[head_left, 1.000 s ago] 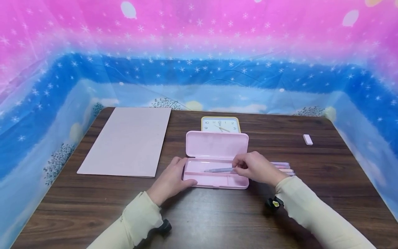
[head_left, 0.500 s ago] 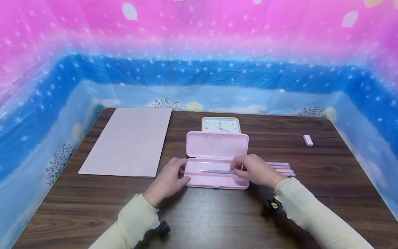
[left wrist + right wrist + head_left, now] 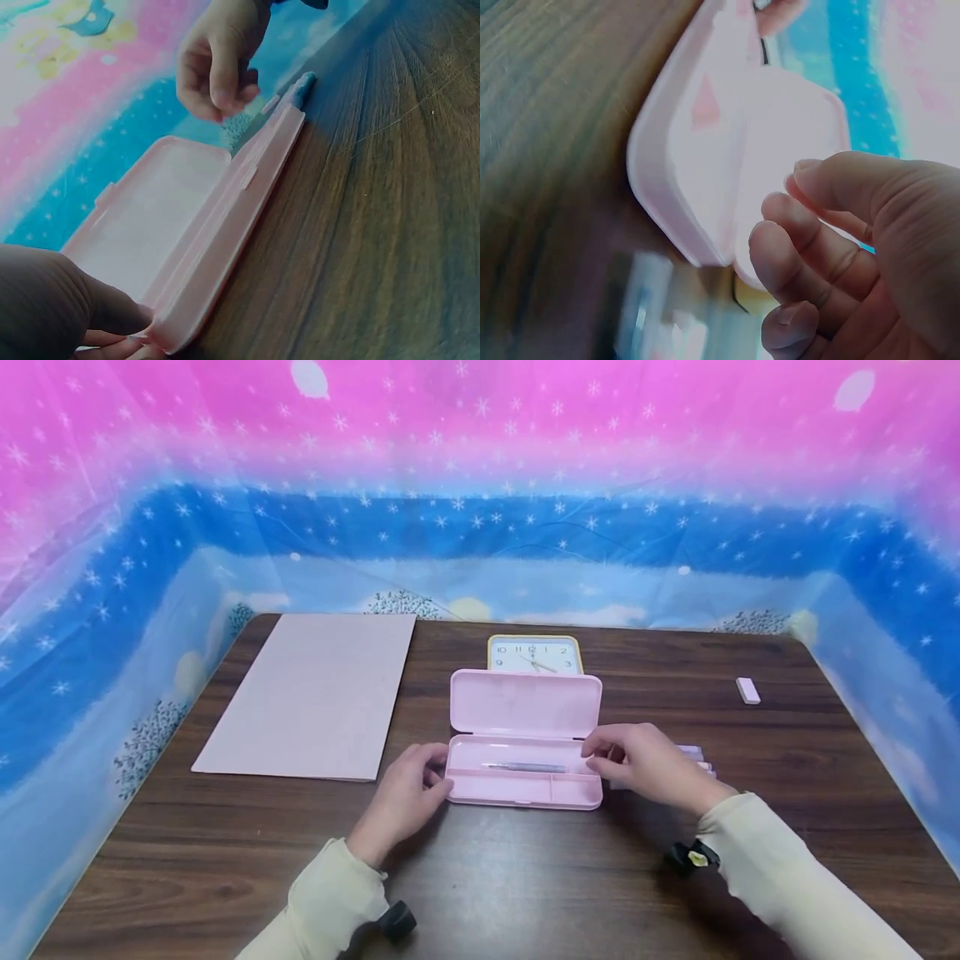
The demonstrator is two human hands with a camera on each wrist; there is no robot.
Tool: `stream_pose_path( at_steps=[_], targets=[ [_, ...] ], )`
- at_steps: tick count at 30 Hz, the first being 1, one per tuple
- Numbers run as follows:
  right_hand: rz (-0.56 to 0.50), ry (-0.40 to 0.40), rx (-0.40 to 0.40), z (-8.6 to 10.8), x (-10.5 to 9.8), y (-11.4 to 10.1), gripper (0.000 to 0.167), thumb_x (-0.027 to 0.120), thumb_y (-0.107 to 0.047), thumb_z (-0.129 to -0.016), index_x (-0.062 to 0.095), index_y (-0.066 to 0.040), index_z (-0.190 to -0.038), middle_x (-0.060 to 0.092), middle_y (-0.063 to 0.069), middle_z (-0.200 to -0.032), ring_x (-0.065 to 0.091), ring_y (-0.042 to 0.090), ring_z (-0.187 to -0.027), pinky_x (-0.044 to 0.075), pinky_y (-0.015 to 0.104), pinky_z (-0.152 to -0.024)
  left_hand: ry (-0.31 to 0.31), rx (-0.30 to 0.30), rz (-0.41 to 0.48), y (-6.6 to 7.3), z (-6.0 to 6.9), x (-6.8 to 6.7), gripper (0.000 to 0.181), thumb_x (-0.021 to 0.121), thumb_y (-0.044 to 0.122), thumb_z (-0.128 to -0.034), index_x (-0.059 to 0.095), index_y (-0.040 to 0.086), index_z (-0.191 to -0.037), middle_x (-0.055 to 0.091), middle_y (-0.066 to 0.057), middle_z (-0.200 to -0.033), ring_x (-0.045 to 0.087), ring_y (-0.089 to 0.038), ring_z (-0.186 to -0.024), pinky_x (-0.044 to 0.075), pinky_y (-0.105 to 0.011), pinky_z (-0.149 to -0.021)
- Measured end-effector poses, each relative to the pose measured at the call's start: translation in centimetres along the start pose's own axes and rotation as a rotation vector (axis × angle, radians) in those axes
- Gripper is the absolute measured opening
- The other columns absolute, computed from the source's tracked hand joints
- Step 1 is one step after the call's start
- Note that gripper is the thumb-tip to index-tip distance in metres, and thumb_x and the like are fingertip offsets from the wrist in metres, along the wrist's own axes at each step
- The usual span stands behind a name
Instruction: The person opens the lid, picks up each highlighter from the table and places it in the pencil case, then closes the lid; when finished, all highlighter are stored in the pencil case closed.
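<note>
A pink pencil case (image 3: 525, 703) lies with its lid up in the middle of the table. One pen (image 3: 525, 767) rests in its long rear compartment. The left hand (image 3: 401, 797) grips the left end of the case; the left wrist view shows its thumb (image 3: 116, 307) at the case's edge. Above the right end of the case hovers the right hand (image 3: 648, 764), its fingers loosely bent and nothing between them. Several pens (image 3: 693, 752) lie on the table right of the case, partly hidden behind that hand.
A pale flat board (image 3: 307, 697) lies on the left of the wooden table (image 3: 480, 893). Directly behind the case is a yellow-rimmed clock (image 3: 534, 653). A white eraser (image 3: 747, 691) lies at the back right. Patterned cloth surrounds the table's back and sides.
The right hand has let go of the pen, which now lies in the case, and has moved to the right. The left hand stays at the case's left end.
</note>
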State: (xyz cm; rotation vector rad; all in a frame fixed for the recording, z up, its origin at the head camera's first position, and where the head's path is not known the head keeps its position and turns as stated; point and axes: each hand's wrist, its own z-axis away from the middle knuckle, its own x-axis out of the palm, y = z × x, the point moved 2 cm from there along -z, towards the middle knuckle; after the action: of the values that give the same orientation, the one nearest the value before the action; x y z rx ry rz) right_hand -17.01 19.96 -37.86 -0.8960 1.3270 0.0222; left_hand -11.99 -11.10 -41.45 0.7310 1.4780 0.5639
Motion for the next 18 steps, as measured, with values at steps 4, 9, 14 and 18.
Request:
stream_pose_path(
  at_steps=[4,9,14,18],
  targets=[
    [0.021,0.058,0.034,1.1,-1.8,0.6,0.008,0.069,-0.014,-0.091,0.072,-0.016,-0.098,0.067,-0.01,-0.083,0.058,0.006,-0.072,0.05,0.023,-0.063,0.015,-0.038,0.032,-0.4,-0.2,0.3,0.036,0.067,0.002,-0.0836,0.064,-0.003,-0.119,0.065,-0.013,-0.107,0.062,-0.016,-0.08,0.052,-0.029,-0.073],
    [0.055,0.119,0.075,2.9,-4.4,1.9,0.01,0.068,-0.013,-0.092,0.072,-0.018,-0.1,0.069,-0.005,-0.086,0.057,0.006,-0.072,0.049,0.023,-0.063,0.022,-0.059,0.043,-0.6,-0.5,0.4,0.034,0.067,0.003,-0.0846,0.065,-0.001,-0.118,0.065,-0.012,-0.105,0.063,-0.017,-0.081,0.052,-0.031,-0.074],
    [0.098,0.145,0.106,5.1,-6.7,4.1,0.013,0.065,-0.016,-0.094,0.07,-0.024,-0.103,0.069,-0.005,-0.091,0.054,0.006,-0.07,0.047,0.023,-0.061,0.022,-0.072,0.04,-0.6,-0.4,0.5,0.033,0.067,0.003,-0.0856,0.065,0.0,-0.118,0.065,-0.012,-0.106,0.062,-0.017,-0.081,0.052,-0.03,-0.074],
    [0.098,0.149,0.162,6.4,-7.8,6.3,0.011,0.064,-0.023,-0.096,0.069,-0.028,-0.104,0.068,-0.004,-0.093,0.055,0.007,-0.072,0.047,0.023,-0.062,0.033,-0.066,0.031,-0.5,-0.4,0.6,0.032,0.067,0.002,-0.0854,0.065,-0.001,-0.118,0.065,-0.012,-0.106,0.062,-0.017,-0.079,0.052,-0.03,-0.073]
  ],
)
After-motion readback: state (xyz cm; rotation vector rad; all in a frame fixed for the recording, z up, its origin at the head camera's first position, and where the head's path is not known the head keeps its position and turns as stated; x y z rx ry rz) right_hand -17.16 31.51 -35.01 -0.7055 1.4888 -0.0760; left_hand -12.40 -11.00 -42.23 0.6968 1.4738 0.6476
